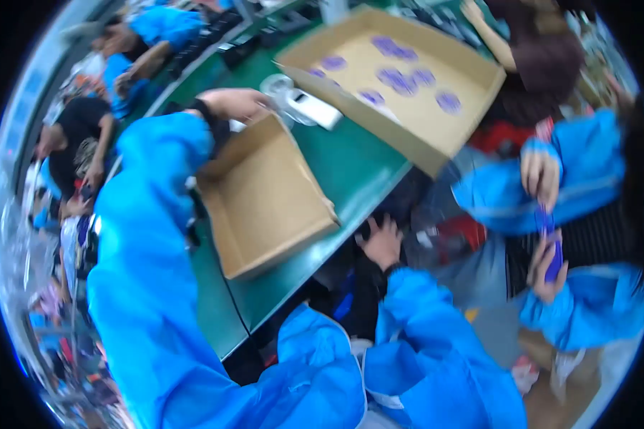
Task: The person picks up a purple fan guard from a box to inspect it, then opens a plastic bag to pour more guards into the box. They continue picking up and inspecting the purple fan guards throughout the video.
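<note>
My left hand (235, 104) reaches to the far end of a shallow open cardboard box (268, 200) on the green table (365, 154). Its fingers are blurred and partly hidden around the box's far corner, so I cannot make out their grip. The bare brown bottom of the box shows. Below the table's near edge, my right hand (383, 244) has its fingers spread over something dark and holds nothing. Just beyond the small box lie a white rectangular device (313, 109) and a clear or whitish coiled item (279, 91).
A larger cardboard box (436, 139) with several purple round pieces (401, 80) stands to the right. At far right, a person in blue sleeves (579, 171) holds a purple item (553, 261). Other people (82, 136) sit along the left. A thin dark cable (235, 304) crosses the table.
</note>
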Available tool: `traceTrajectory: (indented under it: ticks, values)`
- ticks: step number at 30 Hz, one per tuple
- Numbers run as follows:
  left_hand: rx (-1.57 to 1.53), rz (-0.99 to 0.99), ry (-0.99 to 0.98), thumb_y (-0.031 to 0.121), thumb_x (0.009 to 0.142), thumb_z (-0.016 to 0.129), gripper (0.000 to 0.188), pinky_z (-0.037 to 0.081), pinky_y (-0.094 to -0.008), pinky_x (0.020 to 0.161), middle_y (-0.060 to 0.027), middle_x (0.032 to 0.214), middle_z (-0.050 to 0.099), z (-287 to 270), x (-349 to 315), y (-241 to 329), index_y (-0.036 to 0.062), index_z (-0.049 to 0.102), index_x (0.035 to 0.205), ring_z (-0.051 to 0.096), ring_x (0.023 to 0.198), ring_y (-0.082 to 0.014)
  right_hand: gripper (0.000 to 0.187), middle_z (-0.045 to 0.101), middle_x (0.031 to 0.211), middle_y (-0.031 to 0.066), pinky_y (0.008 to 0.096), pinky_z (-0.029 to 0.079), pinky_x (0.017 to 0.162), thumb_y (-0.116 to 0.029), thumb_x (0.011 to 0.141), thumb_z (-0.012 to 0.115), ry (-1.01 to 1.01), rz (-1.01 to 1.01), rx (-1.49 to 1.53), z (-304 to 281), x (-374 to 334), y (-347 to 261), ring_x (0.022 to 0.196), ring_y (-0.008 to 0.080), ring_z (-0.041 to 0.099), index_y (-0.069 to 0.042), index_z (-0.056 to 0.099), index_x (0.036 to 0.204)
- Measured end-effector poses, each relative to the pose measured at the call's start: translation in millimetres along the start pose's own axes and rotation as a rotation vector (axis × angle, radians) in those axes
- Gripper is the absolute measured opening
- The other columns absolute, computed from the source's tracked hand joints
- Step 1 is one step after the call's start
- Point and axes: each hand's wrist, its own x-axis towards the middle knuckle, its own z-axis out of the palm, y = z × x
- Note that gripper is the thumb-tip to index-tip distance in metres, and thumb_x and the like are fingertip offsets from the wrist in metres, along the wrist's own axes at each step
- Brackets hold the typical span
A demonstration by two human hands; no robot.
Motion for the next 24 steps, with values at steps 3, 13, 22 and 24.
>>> traceTrajectory:
  ticks: [3,13,22,24]
  values:
    - [0.083,-0.137,0.262,0.023,0.089,0.050,0.037,0.046,-0.0271,0.080,-0.0036,0.103,0.056,-0.7,-48.7,21.1,0.0086,0.050,0.123,0.052,0.092,-0.0147,0.055,0.037,0.133,0.0213,0.0481,0.031,0.099,-0.039,0.076,0.062,0.062,-0.054,0.202,0.7,-3.3,-0.9,0.123,0.0355,0.035,-0.020,0.048,0.125]
    - [0.015,0.638,0.297,0.021,0.075,0.056,0.018,0.046,-0.0310,0.063,-0.0035,0.085,0.059,175.0,-205.0,199.7,0.0099,0.063,0.086,0.057,0.076,-0.0174,0.036,0.062,0.095,0.0158,0.0435,0.040,0.090,-0.017,0.075,0.062,0.720,0.153,0.146,-3.8,21.2,142.2,0.093,0.0325,0.058,-0.005,0.055,0.108]
    - [-0.356,0.342,0.182,0.003,0.078,0.054,0.017,0.048,-0.0323,0.070,-0.0099,0.086,0.062,307.8,-128.5,171.5,0.0051,0.063,0.092,0.060,0.079,-0.0261,0.029,0.062,0.097,0.0101,0.0552,0.034,0.091,-0.015,0.068,0.063,-0.218,0.187,-0.061,27.5,-6.6,161.3,0.095,0.0288,0.058,-0.012,0.061,0.097]
    - [-0.440,0.259,0.249,0.003,0.080,0.054,0.016,0.048,-0.0327,0.072,-0.0109,0.088,0.062,325.6,-120.8,161.3,0.0032,0.062,0.093,0.060,0.080,-0.0265,0.027,0.062,0.096,0.0088,0.0555,0.036,0.089,-0.013,0.068,0.063,-0.119,0.139,-0.128,4.6,-16.6,144.6,0.094,0.0286,0.058,-0.012,0.062,0.095]
